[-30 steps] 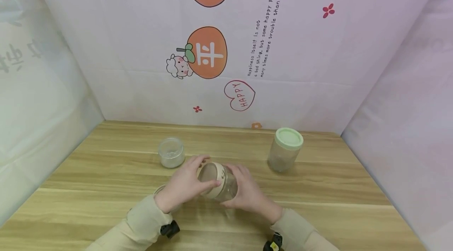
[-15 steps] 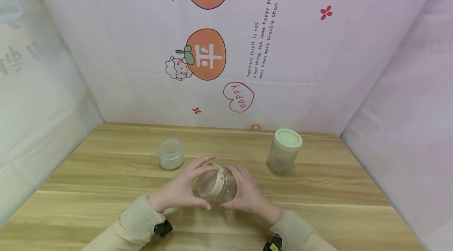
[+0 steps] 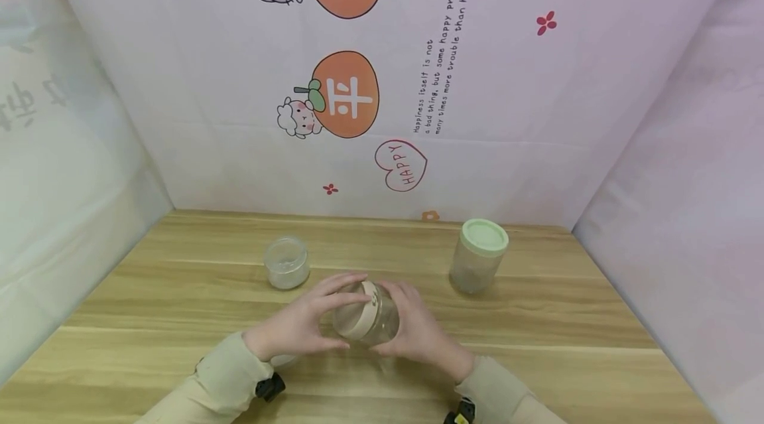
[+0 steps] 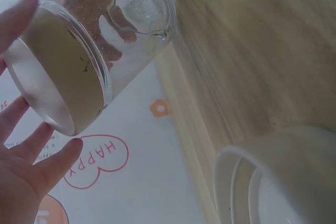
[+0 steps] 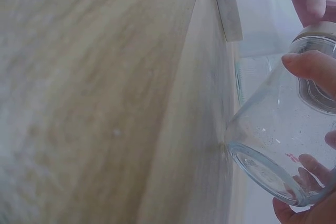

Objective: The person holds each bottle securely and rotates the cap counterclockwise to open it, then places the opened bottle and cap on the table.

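One tilted jar [image 3: 386,319] could slip if the right hand [image 3: 420,334] gripping it slackens; the left hand [image 3: 295,323] splays fingers around the lid [image 4: 73,69].

White lid [image 4: 299,161] cut off at left wrist view's edge
The left hand [image 3: 298,324] hides part of the jar [image 3: 384,319]; its lettering [image 3: 375,300] too small to read.

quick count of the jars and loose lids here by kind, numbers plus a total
Larger jars with lids on: 2 (tilted jar, green-lidded jar)
Small clear jars: 1 (short jar)
Loose lids: 1 (pale lid, mostly hidden in the head view)
Total: 4
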The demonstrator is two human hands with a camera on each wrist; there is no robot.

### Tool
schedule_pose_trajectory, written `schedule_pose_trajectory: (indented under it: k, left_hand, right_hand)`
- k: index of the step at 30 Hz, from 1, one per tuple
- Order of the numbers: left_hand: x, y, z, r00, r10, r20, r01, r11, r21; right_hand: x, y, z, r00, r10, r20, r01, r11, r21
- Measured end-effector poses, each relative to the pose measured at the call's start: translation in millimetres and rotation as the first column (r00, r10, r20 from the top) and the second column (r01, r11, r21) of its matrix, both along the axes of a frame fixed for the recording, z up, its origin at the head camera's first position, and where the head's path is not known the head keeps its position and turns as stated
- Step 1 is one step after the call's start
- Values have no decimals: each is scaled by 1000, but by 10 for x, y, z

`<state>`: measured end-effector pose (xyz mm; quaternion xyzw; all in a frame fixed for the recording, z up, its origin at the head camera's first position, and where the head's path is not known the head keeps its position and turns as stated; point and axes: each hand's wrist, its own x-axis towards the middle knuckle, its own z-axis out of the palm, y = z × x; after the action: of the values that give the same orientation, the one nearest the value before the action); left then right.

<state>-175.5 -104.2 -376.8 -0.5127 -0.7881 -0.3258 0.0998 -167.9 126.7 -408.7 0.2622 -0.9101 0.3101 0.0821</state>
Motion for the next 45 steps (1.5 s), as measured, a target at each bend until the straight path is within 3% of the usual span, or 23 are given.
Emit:
schedule_pose_trajectory:
  k: [8, 22, 35, 45]
  left_hand:
    - [-13, 7, -16, 999, -11, -34, 12, 1000, 23]
    - [-11, 17, -14, 994, 103, -35, -103, 995, 9]
    - [53, 66, 39, 976, 211, 53, -210, 977, -24]
    - [73, 88, 43, 933, 260, 250, -267, 964, -7]
  right_hand:
    - [13, -2, -6, 1000, 0, -13, 0, 1000, -1]
    - [10, -2, -28, 1000, 9, -19, -9, 1000, 3]
    - [23, -3, -25, 999, -5, -42, 5, 1000, 11]
    - [25, -6, -19, 999, -6, -51, 6, 1000, 8]
